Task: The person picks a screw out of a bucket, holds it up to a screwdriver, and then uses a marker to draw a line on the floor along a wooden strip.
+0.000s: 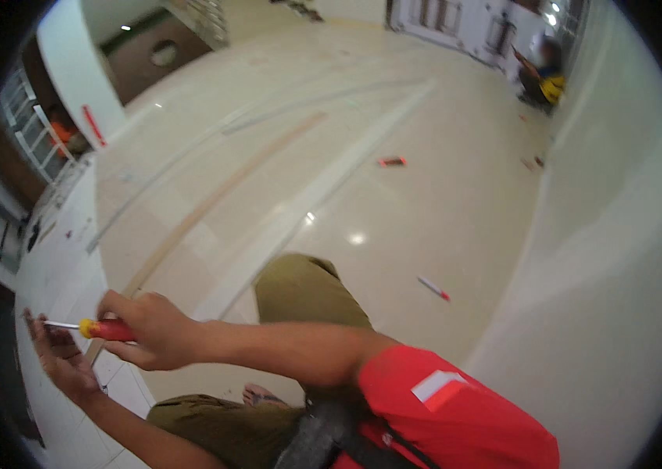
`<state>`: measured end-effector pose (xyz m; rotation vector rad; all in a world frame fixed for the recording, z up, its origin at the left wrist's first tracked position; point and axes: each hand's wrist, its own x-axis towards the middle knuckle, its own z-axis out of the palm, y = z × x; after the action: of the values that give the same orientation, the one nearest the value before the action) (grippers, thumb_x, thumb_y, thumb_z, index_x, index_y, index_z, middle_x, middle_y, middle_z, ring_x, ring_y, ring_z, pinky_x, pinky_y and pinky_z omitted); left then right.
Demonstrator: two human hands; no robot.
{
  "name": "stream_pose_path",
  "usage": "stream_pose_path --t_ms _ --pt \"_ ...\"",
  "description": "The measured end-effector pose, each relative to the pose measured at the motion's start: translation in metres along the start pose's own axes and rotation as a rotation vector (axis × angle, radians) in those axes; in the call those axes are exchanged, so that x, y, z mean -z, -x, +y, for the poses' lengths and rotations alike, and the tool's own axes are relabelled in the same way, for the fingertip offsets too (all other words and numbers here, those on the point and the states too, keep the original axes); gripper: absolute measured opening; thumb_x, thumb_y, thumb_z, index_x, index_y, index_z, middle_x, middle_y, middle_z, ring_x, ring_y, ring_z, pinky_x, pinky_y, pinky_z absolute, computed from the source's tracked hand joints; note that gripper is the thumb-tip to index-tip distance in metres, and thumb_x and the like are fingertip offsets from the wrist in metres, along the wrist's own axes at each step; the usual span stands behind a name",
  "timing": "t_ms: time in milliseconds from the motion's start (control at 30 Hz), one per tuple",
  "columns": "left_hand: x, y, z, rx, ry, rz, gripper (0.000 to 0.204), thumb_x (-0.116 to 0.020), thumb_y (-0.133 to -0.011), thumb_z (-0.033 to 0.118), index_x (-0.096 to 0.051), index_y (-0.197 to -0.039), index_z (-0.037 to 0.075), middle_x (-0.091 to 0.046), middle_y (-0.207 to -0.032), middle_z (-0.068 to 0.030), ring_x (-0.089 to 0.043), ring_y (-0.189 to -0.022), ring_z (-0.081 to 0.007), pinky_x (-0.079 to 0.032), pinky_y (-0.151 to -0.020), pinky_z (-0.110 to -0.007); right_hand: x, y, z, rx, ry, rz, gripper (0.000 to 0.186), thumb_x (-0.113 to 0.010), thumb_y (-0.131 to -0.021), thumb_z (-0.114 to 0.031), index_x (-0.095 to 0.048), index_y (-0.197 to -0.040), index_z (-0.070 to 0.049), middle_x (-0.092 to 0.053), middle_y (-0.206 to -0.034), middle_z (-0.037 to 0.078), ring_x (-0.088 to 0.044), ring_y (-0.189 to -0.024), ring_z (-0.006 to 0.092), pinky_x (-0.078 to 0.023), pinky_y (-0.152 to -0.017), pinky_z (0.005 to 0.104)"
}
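My right hand [161, 331] grips a screwdriver [112, 330] by its red and yellow handle, the metal shaft pointing left. Its tip meets the fingers of my left hand [64, 363], which is palm up with the fingers bent around the shaft's end. Whatever small thing those fingers may hold is too dark and blurred to make out. Just beside both hands, the near end of a long tan strip [214, 205] runs away across the floor. A wide white strip [323, 191] lies alongside it, passing close to my bent knee [300, 289].
Thin grey strips [268, 116] lie farther off on the shiny tiled floor [456, 211]. A red-and-dark tool [392, 162] and a white marker with a red end [433, 288] rest to the right, near a pale wall [604, 258]. A person [543, 74] crouches at the far right.
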<state>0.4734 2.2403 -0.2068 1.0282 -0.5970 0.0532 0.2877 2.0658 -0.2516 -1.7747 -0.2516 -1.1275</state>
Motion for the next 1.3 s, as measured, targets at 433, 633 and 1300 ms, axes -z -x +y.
stream_pose_path --t_ms 433,633,1300 --pt "0.027 -0.028 -0.016 0.103 -0.013 -0.222 0.043 -0.059 -0.105 0.022 -0.052 -0.141 -0.001 -0.064 -0.111 -0.0061 -0.063 -0.097 -0.0076 -0.052 -0.093 -0.022 -0.007 0.005 0.009 -0.106 -0.082 0.148 0.042 -0.075 -0.074 -0.013 -0.052 -0.107 -0.001 -0.06 -0.065 0.02 -0.062 -0.064 0.0425 -0.048 -0.062 0.0483" --pt "0.013 -0.028 -0.025 0.12 0.059 -0.208 0.042 -0.058 -0.105 0.02 -0.05 -0.141 -0.001 -0.063 -0.115 -0.003 -0.061 -0.094 -0.0051 -0.051 -0.09 -0.023 0.008 0.006 0.001 -0.183 -0.092 0.108 0.039 -0.075 -0.073 -0.013 -0.054 -0.102 0.0 -0.061 -0.065 0.021 -0.063 -0.064 0.0421 -0.049 -0.061 0.0472" --pt "0.02 -0.008 -0.004 0.181 0.069 -0.225 0.034 -0.059 -0.105 0.025 -0.056 -0.132 0.005 -0.065 -0.111 -0.0032 -0.064 -0.088 -0.0062 -0.054 -0.089 -0.025 -0.017 0.004 -0.002 -0.178 -0.09 0.124 0.036 -0.075 -0.076 -0.017 -0.055 -0.102 -0.001 -0.062 -0.066 0.022 -0.062 -0.063 0.0438 -0.049 -0.061 0.0486"
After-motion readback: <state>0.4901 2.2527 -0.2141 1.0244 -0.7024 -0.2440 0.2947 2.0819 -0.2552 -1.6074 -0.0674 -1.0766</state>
